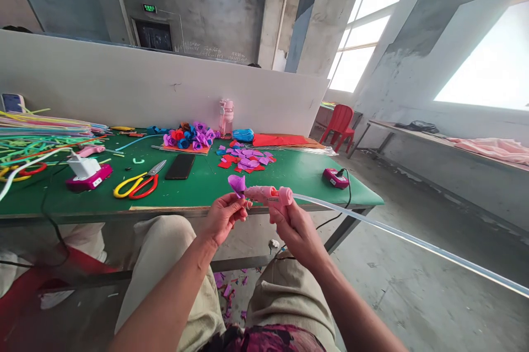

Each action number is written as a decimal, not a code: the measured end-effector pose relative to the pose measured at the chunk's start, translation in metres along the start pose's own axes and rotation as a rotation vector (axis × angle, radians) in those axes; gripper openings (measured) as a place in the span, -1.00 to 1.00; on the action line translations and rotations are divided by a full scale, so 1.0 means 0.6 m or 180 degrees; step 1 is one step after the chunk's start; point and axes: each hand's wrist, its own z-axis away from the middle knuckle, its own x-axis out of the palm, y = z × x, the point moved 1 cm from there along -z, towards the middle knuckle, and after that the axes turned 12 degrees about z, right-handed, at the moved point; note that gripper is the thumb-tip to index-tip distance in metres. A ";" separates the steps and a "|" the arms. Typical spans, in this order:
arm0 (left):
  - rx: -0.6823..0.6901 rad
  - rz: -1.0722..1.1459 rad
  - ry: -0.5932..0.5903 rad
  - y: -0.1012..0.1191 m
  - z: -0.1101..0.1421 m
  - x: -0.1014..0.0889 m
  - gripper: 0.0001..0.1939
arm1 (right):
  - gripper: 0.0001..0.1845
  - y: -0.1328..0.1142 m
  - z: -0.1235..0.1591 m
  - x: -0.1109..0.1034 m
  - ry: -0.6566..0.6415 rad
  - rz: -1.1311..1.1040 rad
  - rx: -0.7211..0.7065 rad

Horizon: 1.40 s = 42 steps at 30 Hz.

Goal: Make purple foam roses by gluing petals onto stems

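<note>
Between the fingertips of my left hand is a purple paper flower, pinched near its base just beyond the table's front edge. My right hand is wrapped round the handle of a pink hot glue gun. Its nozzle points left and meets the flower's lower part; whether they touch I cannot tell. A long clear glue stick runs out of the gun's back toward the lower right. Loose purple, red and blue paper pieces lie on the green table behind my hands.
Finished paper flowers sit at the back near a pink bottle. Scissors, a black phone and a power strip lie to the left. A purple socket block with a cord stands at the right.
</note>
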 end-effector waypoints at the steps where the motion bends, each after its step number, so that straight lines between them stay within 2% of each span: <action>1: -0.0004 0.0009 0.0015 0.000 0.000 0.000 -0.82 | -0.72 0.001 0.001 0.000 0.0006 0.0007 0.0004; 15: -0.0022 -0.0017 0.0019 0.000 -0.002 -0.001 -0.81 | -0.79 -0.007 -0.004 -0.006 0.0030 0.0322 -0.0204; 26: 0.0009 0.0031 0.0039 -0.001 -0.003 -0.003 -0.81 | -0.79 -0.010 -0.002 -0.005 0.0039 0.0340 -0.0172; 31: -0.0024 0.0121 0.0127 -0.001 -0.002 -0.002 -0.77 | -0.74 -0.002 0.002 -0.006 -0.0021 -0.0151 -0.0005; 36: -0.0056 0.0155 0.0114 0.000 -0.003 -0.004 -0.79 | -0.60 0.020 -0.008 0.000 -0.0437 -0.1383 0.0671; 39: -0.0084 0.0151 0.0125 0.001 -0.004 -0.005 -0.75 | -0.61 0.047 -0.031 -0.001 -0.0408 -0.1783 0.0955; 42: -0.0083 0.0149 0.0131 0.003 -0.002 -0.004 -0.74 | -0.65 0.095 -0.070 -0.007 -0.0382 -0.1727 0.1002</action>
